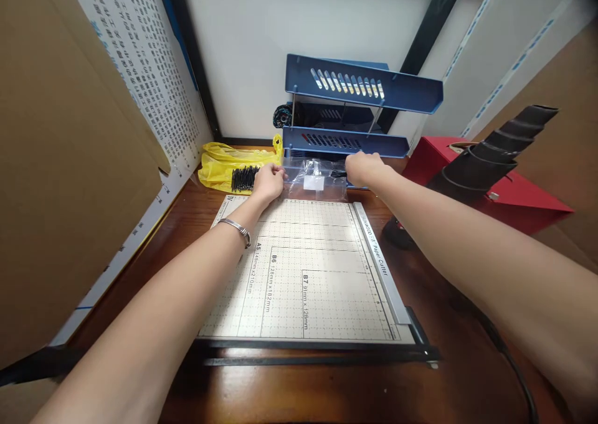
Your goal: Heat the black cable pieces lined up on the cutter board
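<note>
A clear plastic bag [327,191] with a white label [314,182] lies beyond the paper cutter [327,243], in front of the blue tray rack. My left hand [268,184] has its fingers closed at the bag's left edge. On the other side, my right hand [365,169] is closed around some thin black pieces [339,174], whose ends poke out to the left over the bag. Whether they are inside the bag, I cannot tell. Beside my left hand, a bunch of short black sticks [243,179] rests against the yellow plastic bag [224,156].
The blue two-tier rack [346,142] stands at the back against a white panel. To the right are a red box [527,197] and a dark, layered tube [495,153] leaning up. A black cable [502,343] runs along the right. Cardboard [70,162] walls the left.
</note>
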### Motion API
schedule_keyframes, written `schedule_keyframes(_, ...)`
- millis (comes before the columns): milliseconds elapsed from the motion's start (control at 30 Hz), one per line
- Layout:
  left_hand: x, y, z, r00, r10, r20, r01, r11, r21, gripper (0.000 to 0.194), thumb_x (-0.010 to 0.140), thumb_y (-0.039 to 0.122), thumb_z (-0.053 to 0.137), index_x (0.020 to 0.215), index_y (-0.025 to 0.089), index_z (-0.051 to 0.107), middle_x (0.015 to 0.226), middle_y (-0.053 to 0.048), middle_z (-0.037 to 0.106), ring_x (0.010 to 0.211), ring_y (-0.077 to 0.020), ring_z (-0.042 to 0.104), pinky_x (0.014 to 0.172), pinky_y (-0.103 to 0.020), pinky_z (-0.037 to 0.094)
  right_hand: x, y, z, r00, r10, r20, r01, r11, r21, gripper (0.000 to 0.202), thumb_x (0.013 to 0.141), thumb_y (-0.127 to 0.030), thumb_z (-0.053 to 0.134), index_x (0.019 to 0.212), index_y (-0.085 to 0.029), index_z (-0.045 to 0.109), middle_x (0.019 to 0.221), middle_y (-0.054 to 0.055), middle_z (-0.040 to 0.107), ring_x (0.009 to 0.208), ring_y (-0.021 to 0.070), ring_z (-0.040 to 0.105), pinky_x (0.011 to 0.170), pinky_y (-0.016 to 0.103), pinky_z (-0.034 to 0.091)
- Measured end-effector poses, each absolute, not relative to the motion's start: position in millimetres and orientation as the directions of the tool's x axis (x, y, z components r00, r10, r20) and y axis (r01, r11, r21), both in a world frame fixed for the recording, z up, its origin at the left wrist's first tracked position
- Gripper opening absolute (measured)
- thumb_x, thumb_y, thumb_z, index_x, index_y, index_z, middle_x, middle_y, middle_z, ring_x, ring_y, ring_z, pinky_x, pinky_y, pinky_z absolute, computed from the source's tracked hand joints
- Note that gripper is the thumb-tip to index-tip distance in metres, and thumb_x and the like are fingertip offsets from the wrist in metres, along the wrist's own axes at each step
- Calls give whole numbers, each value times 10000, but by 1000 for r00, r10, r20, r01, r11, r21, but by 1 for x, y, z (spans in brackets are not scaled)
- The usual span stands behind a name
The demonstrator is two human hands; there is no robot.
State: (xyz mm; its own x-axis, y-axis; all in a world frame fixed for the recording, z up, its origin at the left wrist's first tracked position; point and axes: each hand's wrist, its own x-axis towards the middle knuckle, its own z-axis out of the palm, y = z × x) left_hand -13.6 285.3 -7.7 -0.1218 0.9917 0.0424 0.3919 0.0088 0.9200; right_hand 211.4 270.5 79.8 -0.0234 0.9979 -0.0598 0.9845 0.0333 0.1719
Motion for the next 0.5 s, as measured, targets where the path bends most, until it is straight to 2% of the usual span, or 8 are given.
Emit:
schedule_keyframes(133, -16, 280, -5, -95, 994, 47, 266, -20, 964, 204, 1032, 313, 620, 1134, 137, 643, 1005, -44, 693, 727, -119, 652, 653, -265, 580, 222, 270, 80, -147, 981, -124, 974, 165, 153, 318, 870, -117, 614, 1159, -110, 747, 1136, 193, 700, 1168, 337, 627, 1097, 513, 423)
schedule_keyframes(233, -17, 272, 1, -68, 996, 52, 190, -38, 981, 73, 1046, 186, 548, 1020, 160, 612, 999, -42, 709, 621, -78, 592, 558, -200, 510, 227, 268, 79, -270, 952, -146, 956, 283, 76, 298, 913, -188, 594, 1149, -180, 776, 1137, 139, 721, 1123, 294, 643, 1065, 456, 458)
schedule_keyframes(367, -18, 263, 6, -29, 997, 73, 112, -69, 991, 151, 1025, 112, 514, 909, 193, 568, 1039, -47, 726, 662, -80, 603, 545, -167, 485, 227, 263, 75, -411, 900, -145, 912, 407, -54, 298, 967, -290, 549, 1143, -231, 782, 1080, 86, 743, 970, 212, 659, 927, 341, 498)
schedule_keyframes(500, -19, 262, 5, -25, 996, 91, 67, -89, 994, 163, 1010, 118, 521, 881, 205, 570, 1049, -53, 720, 742, -112, 618, 559, -172, 505, 223, 258, 71, -468, 873, -140, 882, 451, -135, 328, 992, -333, 492, 1046, -219, 794, 934, 74, 743, 819, 178, 635, 819, 325, 485)
